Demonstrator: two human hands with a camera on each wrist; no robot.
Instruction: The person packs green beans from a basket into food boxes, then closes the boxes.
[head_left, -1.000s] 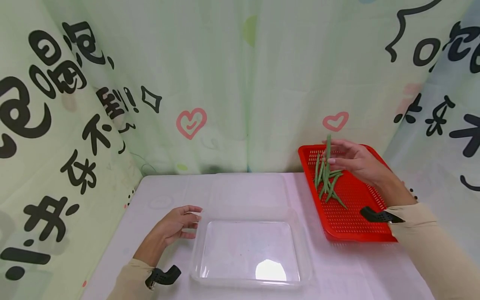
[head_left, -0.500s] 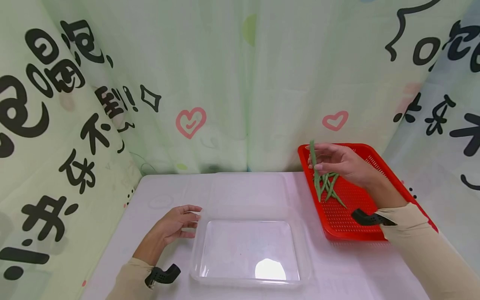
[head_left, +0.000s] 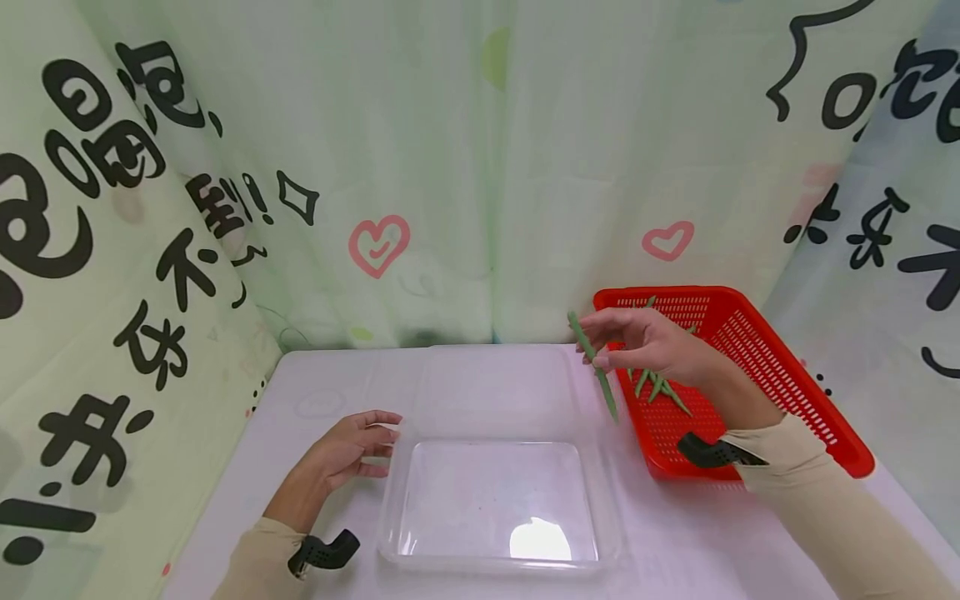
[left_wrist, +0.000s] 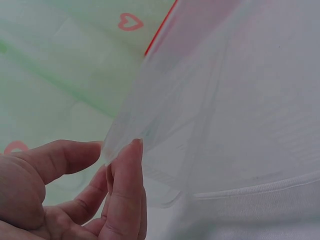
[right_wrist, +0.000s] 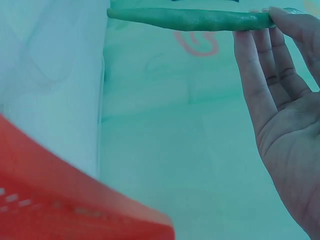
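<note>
**One green bean (head_left: pixel 602 383) pinched in the right hand (head_left: pixel 648 342)**

On my head feed, right of centre, the right hand holds a single bean between thumb and fingers. The bean slants just left of the basket's rim, well apart from the left hand (head_left: pixel 352 450). I count one red basket (head_left: pixel 663 454) at the right and one clear container (head_left: pixel 495 500) at lower centre. Several loose beans (head_left: pixel 662 387) overlap in the basket, partly behind the hand; I can't count them exactly. Two red hearts (head_left: pixel 378 247) mark the curtain (head_left: pixel 450 167).

On my left-wrist feed, the thumb and fingers, lower left, pinch the container's rim.

On my right-wrist feed, the bean lies nearly level along the top, fingertips at its right end; the basket fills the lower left.
</note>
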